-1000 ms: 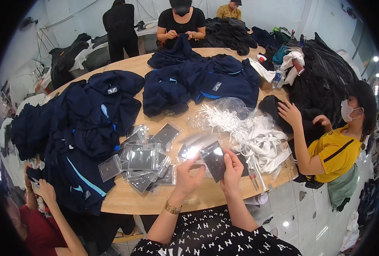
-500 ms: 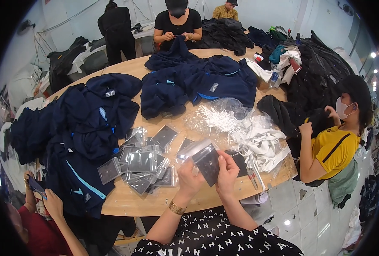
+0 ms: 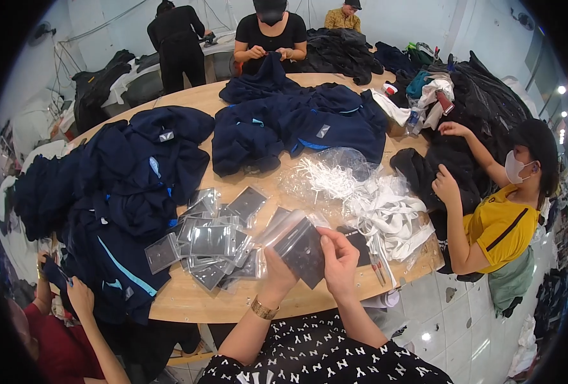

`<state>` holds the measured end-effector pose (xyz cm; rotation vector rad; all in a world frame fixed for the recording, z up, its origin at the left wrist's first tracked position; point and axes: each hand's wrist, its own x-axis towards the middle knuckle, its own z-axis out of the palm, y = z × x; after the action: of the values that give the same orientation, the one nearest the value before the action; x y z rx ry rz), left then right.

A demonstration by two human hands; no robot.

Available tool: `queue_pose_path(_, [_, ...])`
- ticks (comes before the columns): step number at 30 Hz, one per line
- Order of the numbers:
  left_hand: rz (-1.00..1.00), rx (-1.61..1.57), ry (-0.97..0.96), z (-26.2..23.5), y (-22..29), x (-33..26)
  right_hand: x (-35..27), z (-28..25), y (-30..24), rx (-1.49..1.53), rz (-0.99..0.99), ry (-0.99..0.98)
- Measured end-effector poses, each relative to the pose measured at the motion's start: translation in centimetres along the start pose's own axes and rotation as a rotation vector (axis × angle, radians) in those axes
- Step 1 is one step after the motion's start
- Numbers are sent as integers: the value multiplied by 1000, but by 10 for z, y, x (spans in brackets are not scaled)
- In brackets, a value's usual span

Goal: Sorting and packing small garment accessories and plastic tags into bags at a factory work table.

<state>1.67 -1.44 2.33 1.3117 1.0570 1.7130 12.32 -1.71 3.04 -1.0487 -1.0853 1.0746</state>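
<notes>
Both my hands are raised over the table's near edge around a small clear plastic bag point(image 3: 282, 228) with a dark card point(image 3: 302, 256) at least partly inside it. My left hand point(image 3: 279, 272) grips the bag from its left side, its fingers partly hidden behind it. The thumb and fingers of my right hand point(image 3: 340, 259) pinch the card's right edge; whether the film lies between cannot be told. Just left of my hands lies a loose pile of similar dark cards in clear bags point(image 3: 212, 242). A black card point(image 3: 355, 243) rests on the table beyond my right hand.
Navy garments point(image 3: 137, 166) heap the table's left side, with more navy garments point(image 3: 316, 121) at the back. White strings point(image 3: 329, 179) and white straps point(image 3: 393, 214) lie right of centre. Scissors point(image 3: 380, 272) sit near the edge. Co-workers in yellow point(image 3: 498, 233), red point(image 3: 66, 352) and black point(image 3: 271, 41) surround the table.
The bag and card have tilted flatter, and my left hand has slid lower behind them. At right, the co-worker in yellow has lifted a hand off the black cloth toward the pile behind.
</notes>
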Motion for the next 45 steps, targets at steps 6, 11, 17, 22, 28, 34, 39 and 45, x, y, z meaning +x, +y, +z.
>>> queue_pose_path(6, [-24, 94, -148, -4, 1, -7, -5, 6, 6, -3, -78, 151])
queue_pose_path(11, [2, 99, -69, -12, -9, -9, -5, -1, 0, 54, 65, -66])
queue_pose_path(17, [-345, -270, -53, -22, -5, 2, 1, -21, -30, -641, -557, -440])
queue_pose_path(22, [-365, -311, -91, -20, 8, 2, -2, -12, -30, -527, -562, -457])
queue_pose_path(28, [1, 91, -76, -29, 14, 5, 0, -20, -19, -495, -632, -289])
queue_pose_path(34, [-33, 113, -54, -31, 17, -2, 0, -17, -22, -518, -669, -314])
queue_pose_path(39, [-95, 48, -24, -26, 17, -9, 0, -16, -23, -483, -583, -387])
queue_pose_path(45, [-66, 169, -123, -23, 17, -13, 3, -19, -10, -461, -657, -280])
